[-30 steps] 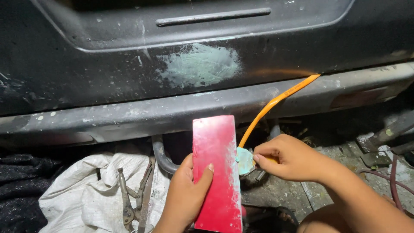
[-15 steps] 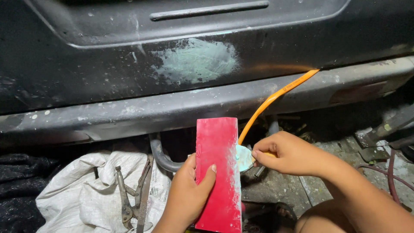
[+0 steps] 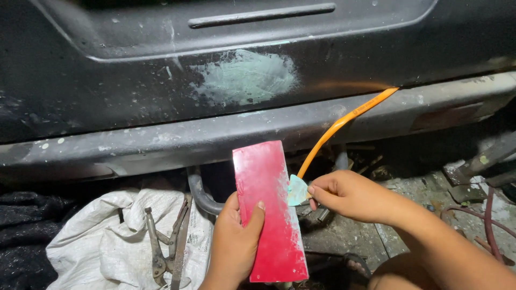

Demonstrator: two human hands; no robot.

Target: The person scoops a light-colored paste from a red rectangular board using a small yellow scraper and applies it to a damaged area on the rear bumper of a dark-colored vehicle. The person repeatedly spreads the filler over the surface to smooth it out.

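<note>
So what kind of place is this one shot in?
Probably an informal auto body repair spot: a dark car panel with a patch of pale green filler, locking pliers on a white sack, cluttered ground.

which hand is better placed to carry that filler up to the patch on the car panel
Right. The right hand pinches the small spreader loaded with pale green filler, and is nearer the filler patch above. The left hand is occupied gripping the red board.
</note>
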